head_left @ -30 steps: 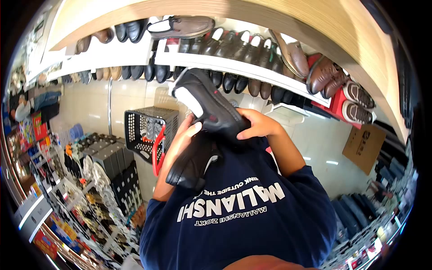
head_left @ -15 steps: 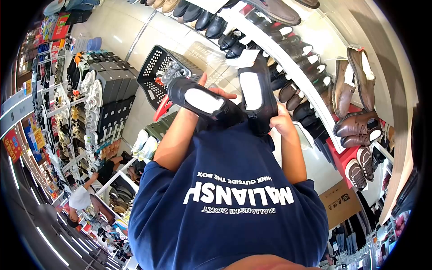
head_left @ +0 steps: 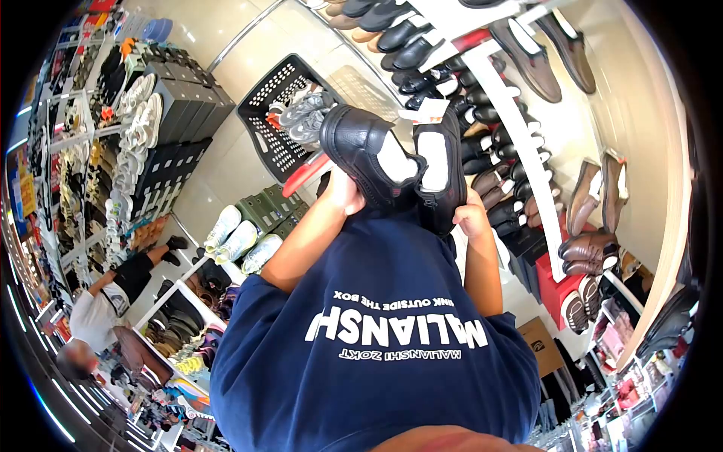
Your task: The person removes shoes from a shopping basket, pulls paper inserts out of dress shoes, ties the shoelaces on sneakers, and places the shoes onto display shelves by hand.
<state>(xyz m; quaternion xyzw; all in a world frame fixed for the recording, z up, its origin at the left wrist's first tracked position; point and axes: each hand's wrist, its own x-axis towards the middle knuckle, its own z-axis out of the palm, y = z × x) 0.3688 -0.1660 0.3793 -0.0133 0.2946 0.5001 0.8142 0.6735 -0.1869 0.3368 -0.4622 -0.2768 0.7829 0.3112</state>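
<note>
Shelves [head_left: 508, 98] full of shoes stand all around, and a shiny floor [head_left: 218, 30] shows between them. Two black shoes are up in front of the person's blue shirt [head_left: 376, 399], side by side, with their toes pointing away. One black shoe [head_left: 350, 143] is by the left hand [head_left: 348, 194], and the other black shoe [head_left: 449, 197] is by the right hand [head_left: 472, 217]. They look a bit heavy, with thick, stiff bottoms and softer, smooth tops that may slip a little. They should not break easily. The back end and the sides look like good, firm places to hold. Each grip is closed on its own shoe, low down near the heel. The right thumb presses on the side. Most of the fingers hide behind the shoes, so I cannot tell how tightly they squeeze. White stuffing [head_left: 395, 160] fills each shoe's opening.
</note>
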